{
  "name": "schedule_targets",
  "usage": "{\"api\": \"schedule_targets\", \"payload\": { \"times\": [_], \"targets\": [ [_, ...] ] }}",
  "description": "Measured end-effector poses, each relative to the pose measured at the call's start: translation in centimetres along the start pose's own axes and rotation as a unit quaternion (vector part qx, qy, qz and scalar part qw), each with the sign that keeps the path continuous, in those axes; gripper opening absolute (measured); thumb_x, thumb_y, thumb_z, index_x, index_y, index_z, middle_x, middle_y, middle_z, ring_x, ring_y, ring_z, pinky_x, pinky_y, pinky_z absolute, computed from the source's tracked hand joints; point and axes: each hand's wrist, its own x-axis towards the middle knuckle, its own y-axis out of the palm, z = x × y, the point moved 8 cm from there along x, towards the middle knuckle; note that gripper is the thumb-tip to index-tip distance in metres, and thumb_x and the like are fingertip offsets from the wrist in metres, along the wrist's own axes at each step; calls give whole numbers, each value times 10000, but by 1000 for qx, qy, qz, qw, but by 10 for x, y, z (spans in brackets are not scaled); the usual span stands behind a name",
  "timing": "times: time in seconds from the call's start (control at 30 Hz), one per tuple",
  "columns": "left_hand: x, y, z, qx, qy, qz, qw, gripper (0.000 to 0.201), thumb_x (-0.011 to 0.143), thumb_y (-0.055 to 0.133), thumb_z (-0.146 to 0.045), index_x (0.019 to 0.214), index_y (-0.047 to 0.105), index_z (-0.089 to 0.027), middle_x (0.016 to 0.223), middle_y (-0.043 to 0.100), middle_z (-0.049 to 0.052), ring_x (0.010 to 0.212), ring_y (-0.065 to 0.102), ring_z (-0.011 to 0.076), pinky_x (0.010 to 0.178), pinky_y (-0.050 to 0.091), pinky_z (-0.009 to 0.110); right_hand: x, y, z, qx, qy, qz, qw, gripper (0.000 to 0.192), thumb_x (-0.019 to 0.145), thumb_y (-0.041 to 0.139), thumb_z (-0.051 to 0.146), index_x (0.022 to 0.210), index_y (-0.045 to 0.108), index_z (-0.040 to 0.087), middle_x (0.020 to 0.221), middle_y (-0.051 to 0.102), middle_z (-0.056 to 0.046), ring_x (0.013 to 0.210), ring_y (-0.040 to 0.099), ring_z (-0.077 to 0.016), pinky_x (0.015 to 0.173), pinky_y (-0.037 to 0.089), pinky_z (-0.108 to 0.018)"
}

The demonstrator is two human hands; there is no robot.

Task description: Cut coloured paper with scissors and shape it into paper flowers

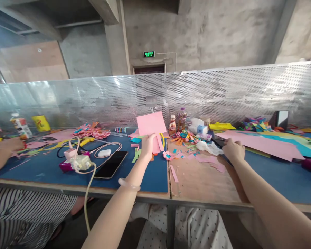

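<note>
The left hand (148,145) holds a pink paper sheet (151,123) upright above the desk (202,180), the grip closed on the sheet's lower edge, so the paper stands almost straight up from the fingers, leaning slightly to the right, flat face toward the camera. The right hand (233,149) lies well apart to the right, low over the desk, at the near corner of a large pink sheet (264,143) that spreads away to the right over blue and green paper; its grip is curled on something dark at that corner, and I cannot tell what or how tightly. A crumpled white tissue (208,147) sits just left of that hand, between the two hands. The left hand is clearly the nearer one to the upright sheet. At the far left, another person's hand (9,144) works at the same desk
</note>
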Motion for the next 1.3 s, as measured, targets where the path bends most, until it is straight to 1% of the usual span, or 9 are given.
{"api": "schedule_targets", "payload": {
  "times": [0.23,0.33,0.43,0.5,0.57,0.77,0.97,1.13,1.3],
  "targets": [
    [-4,-4,-3,-19,-7,-45,999,234,593,631,-346,686,643,-131,702,658,45,645,599,180,598,436,272,5,-1,-26,16,89,-3,996,420,649,447,172,1053,561,155,911,642,-127,1053,483,-294,825,380,-390],
    [-5,-4,-3,-21,-14,-46,999,233,600,626,-345,687,643,-130,712,660,43,651,601,181,621,444,282,9,1,-44,21,147,-2,989,501,721,419,266,1170,486,54,1010,608,-219,1045,497,-336,764,419,-389],
    [-7,-5,-6,-17,-9,-59,998,239,599,638,-345,713,646,-136,746,662,36,669,599,174,634,446,274,13,11,-51,13,162,12,987,800,706,471,505,1283,350,-37,1122,533,-300,1069,473,-410,770,418,-437],
    [-8,-6,-7,-24,-15,-66,997,256,595,647,-351,737,646,-138,737,656,31,652,597,173,613,446,276,16,19,-49,4,144,25,989,1023,597,550,633,1322,291,-40,1143,517,-311,1082,452,-447,795,401,-469],
    [-10,-5,-7,-20,-27,-67,997,267,594,647,-359,737,643,-133,711,648,33,617,589,172,583,442,278,18,24,-44,-7,120,32,992,1109,531,585,679,1320,287,-41,1128,520,-316,1072,451,-462,801,388,-490],
    [-12,-6,-12,-28,-19,-82,996,247,582,650,-342,711,639,-131,681,635,31,573,582,162,549,436,275,17,10,-17,-44,3,-16,999,911,611,620,495,1283,306,-35,1116,519,-269,1112,421,-387,897,313,-463],
    [-10,-17,-16,-48,-8,-123,991,211,569,667,-306,700,625,-145,672,623,11,601,584,149,550,433,250,2,-13,23,-66,-115,-93,987,759,702,593,350,1304,284,7,1204,427,-252,1162,317,-383,947,239,-486],
    [-9,-18,-16,-64,-25,-123,990,205,583,633,-316,684,608,-139,644,611,14,554,581,158,531,442,275,-17,-52,59,23,-208,-247,946,663,764,572,392,1290,296,94,1241,384,-223,1177,317,-339,938,277,-506],
    [-10,-18,-18,-75,-29,-120,990,192,584,618,-307,675,602,-138,611,607,13,525,583,161,517,444,279,-36,-72,96,51,-264,-311,912,691,783,570,389,1337,249,130,1255,358,-223,1193,341,-328,936,292,-513]
  ]
}}
